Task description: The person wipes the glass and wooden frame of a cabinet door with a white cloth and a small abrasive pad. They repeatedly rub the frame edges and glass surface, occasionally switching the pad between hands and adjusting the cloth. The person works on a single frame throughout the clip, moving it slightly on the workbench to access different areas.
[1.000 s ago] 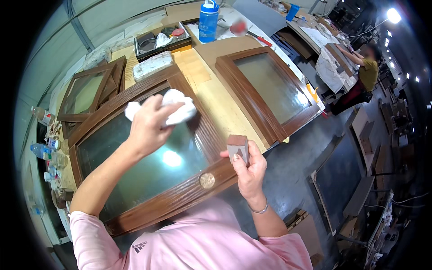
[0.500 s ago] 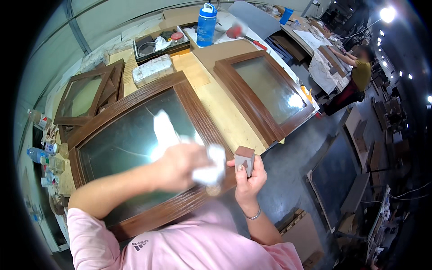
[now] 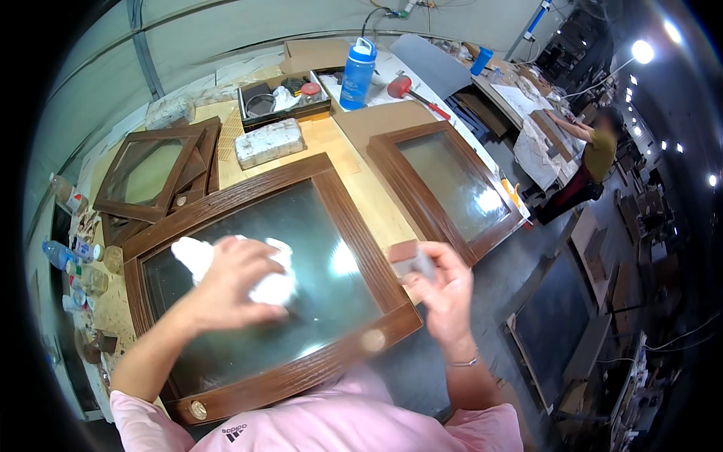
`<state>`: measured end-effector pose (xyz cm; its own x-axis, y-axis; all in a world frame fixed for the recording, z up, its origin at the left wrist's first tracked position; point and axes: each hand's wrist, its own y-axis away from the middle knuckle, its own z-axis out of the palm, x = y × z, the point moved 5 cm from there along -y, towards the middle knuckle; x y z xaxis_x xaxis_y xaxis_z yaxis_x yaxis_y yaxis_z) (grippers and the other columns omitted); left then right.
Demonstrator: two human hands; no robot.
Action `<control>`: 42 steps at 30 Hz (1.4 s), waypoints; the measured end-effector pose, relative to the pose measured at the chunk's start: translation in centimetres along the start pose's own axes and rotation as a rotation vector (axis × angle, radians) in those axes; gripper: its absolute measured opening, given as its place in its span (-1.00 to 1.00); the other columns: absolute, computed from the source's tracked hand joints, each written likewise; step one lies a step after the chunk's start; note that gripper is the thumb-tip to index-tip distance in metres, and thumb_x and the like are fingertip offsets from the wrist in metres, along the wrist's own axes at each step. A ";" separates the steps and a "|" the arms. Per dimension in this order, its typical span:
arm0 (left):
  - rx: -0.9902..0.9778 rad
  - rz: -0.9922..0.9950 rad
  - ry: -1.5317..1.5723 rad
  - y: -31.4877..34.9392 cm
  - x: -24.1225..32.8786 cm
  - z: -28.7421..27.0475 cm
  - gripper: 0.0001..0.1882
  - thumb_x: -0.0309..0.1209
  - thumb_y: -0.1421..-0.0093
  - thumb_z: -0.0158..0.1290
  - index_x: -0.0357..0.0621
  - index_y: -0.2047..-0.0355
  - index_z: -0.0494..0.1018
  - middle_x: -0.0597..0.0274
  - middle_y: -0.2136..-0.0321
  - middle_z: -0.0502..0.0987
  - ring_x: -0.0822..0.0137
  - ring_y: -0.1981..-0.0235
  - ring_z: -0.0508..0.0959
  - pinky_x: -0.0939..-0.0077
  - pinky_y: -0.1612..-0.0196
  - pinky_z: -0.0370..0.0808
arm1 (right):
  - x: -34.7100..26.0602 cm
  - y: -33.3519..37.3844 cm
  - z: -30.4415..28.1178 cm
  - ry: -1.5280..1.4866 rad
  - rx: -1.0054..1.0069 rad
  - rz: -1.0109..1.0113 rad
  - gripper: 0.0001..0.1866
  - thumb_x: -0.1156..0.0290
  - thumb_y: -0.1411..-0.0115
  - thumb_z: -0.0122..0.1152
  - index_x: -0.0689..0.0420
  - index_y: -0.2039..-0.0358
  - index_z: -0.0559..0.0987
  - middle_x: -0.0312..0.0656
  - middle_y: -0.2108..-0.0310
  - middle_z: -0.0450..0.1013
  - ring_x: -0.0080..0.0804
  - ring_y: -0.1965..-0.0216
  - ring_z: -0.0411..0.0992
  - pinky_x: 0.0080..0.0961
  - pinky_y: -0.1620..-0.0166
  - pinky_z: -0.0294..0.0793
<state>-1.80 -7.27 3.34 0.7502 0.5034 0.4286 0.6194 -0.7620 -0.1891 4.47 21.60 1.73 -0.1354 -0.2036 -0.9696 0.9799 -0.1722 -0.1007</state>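
Head view: left fingers (image 3: 252, 256) grasp a cloth (image 3: 273, 292) over the glass (image 3: 320, 252), right fingers (image 3: 446, 258) a block (image 3: 410, 260) near the frame's (image 3: 361, 233) right edge.

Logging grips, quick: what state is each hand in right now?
Left hand: holding a white cloth.
Right hand: closed on a brown-and-grey block.

The bench (image 3: 347, 148) is well covered: a big panel (image 3: 331, 279) is laid nearest; from its middle, block (image 3: 269, 143) and tray (image 3: 290, 114) are set at twelve o'clock, slim panel (image 3: 452, 181) at two, stacked panels (image 3: 143, 173) at ten.
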 end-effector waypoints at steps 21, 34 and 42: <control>0.288 0.282 -0.480 -1.2 9.3 -0.6 -0.48 -0.28 0.13 0.26 0.05 0.07 0.55 0.46 0.18 0.51 0.41 0.34 0.39 0.33 0.18 0.21 | 2.7 2.3 9.8 0.195 -0.226 0.032 -0.74 0.58 -0.02 0.33 0.30 0.23 0.57 -0.22 0.31 0.44 -0.57 0.37 0.44 -0.62 0.37 0.44; 0.154 0.035 -0.261 -1.2 1.9 2.8 -0.45 -0.11 -0.03 0.18 -0.15 0.02 0.47 0.07 0.01 0.47 0.04 0.04 0.44 0.07 -0.06 0.31 | 1.4 -11.5 0.1 0.176 -0.106 -0.070 -0.70 0.65 -0.02 0.30 0.28 0.18 0.52 -0.25 0.29 0.51 -0.59 0.29 0.46 -0.62 0.21 0.47; 0.145 -0.017 -0.269 -1.4 1.7 3.0 -0.51 -0.17 -0.01 0.17 -0.12 0.06 0.49 0.13 0.04 0.49 0.09 0.11 0.47 0.13 0.00 0.34 | 7.0 -21.3 2.6 0.207 -0.205 -0.187 -0.76 0.53 0.03 0.36 0.29 0.31 0.57 -0.21 0.44 0.53 -0.49 0.38 0.49 -0.50 0.28 0.48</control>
<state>-0.66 -4.15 1.73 0.7616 0.6204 0.1875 0.6448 -0.6961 -0.3158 -17.69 21.30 -2.29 -0.3035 0.0171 -0.9527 0.9528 0.0134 -0.3033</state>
